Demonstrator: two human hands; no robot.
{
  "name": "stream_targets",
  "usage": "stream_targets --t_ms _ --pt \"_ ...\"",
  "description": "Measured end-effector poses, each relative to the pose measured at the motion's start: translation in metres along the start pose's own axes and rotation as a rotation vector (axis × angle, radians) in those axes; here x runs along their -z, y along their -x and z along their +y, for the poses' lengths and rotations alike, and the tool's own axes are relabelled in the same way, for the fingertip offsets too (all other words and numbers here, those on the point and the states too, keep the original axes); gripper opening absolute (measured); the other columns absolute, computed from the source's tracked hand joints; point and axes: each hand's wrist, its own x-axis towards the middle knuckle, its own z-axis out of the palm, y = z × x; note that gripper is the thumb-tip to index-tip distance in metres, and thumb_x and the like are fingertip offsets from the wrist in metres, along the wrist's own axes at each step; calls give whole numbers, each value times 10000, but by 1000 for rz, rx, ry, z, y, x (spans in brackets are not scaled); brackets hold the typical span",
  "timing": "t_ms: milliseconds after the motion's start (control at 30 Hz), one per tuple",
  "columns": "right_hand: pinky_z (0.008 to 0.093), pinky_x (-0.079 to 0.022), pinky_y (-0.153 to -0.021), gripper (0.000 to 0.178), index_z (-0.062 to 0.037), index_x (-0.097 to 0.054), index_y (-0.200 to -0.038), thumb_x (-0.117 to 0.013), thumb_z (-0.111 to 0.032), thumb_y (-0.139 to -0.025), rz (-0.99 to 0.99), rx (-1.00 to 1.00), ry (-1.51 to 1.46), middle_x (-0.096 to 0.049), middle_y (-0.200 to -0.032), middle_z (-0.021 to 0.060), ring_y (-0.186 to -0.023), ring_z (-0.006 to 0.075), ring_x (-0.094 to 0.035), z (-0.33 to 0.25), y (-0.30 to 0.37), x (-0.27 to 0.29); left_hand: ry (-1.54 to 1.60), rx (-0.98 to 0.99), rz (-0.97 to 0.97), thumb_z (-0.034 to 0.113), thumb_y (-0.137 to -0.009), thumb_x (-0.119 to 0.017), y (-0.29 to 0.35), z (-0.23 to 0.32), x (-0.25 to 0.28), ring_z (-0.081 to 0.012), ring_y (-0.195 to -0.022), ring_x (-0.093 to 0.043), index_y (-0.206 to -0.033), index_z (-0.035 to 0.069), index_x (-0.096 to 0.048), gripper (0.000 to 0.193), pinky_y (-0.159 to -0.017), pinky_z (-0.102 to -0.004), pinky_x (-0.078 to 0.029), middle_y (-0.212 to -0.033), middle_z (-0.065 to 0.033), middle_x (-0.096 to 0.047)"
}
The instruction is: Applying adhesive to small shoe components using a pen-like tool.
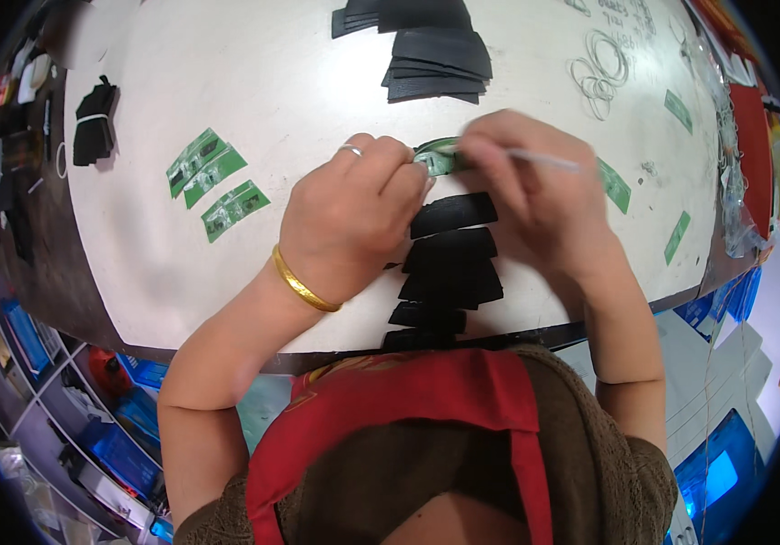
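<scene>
My left hand [344, 204], with a ring and a gold bangle on its wrist, is closed with its fingertips on a small green printed piece [435, 162]. The piece looks bent, with a dark edge along its top. My right hand [544, 186], smeared by motion, is closed at the piece's other side. From its fingers a thin pale stick [544, 161] points to the right; its tip is hidden. Just below the hands, black flat pieces [453, 214] lie in an overlapping row running toward me.
More black pieces [440, 54] are stacked at the far middle. Green printed pieces [235, 211] lie at left, others [678, 238] at right. A banded black bundle [94, 123] sits far left. Loose pale rings [606, 59] lie far right. Shelves [54, 381] stand beyond the white table's [154, 300] left edge.
</scene>
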Motion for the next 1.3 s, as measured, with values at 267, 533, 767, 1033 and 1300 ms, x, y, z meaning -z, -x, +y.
stream_targets --t_ms 267,533,767,1033,1300 --pt "344 -541 -601 101 -71 -704 -939 -728 -161 -980 27 2 -66 -713 -828 70 -691 282 -694 -7 6 -1 -46 -9 -68 8 -811 -814 2 0 2 -284 -806 -681 -979 41 -680 218 -630 -365 -556 -950 -92 -679" --pt "355 -538 -591 73 -94 -688 -940 -758 -114 -937 -3 -6 -126 -716 -834 66 -689 263 -698 0 14 3 -66 -1 -83 7 -808 -812 1 2 3 -280 -794 -673 -960 34 -676 206 -619 -368 -549 -922 -92 -670" --pt "324 -539 -595 61 -41 -700 -984 -725 -94 -968 34 118 84 -698 -798 82 -674 239 -693 -2 11 6 -63 -11 -57 11 -800 -816 -2 0 4 -270 -769 -669 -915 44 -671 188 -608 -362 -545 -897 -84 -668" --pt "341 -577 -688 161 -55 -740 -1053 -778 -82 -898 255 187 247 -758 -913 64 -775 230 -727 38 -32 9 15 -34 -87 32 -779 -838 1 -1 3 -250 -785 -681 -904 63 -704 186 -626 -350 -556 -901 -63 -684" --pt "359 -583 -710 208 -94 -774 -1032 -783 -84 -825 147 286 422 -774 -942 54 -894 243 -745 40 -42 4 69 -9 -106 28 -770 -843 9 6 7 -239 -800 -685 -948 66 -729 215 -640 -341 -564 -935 -51 -690"
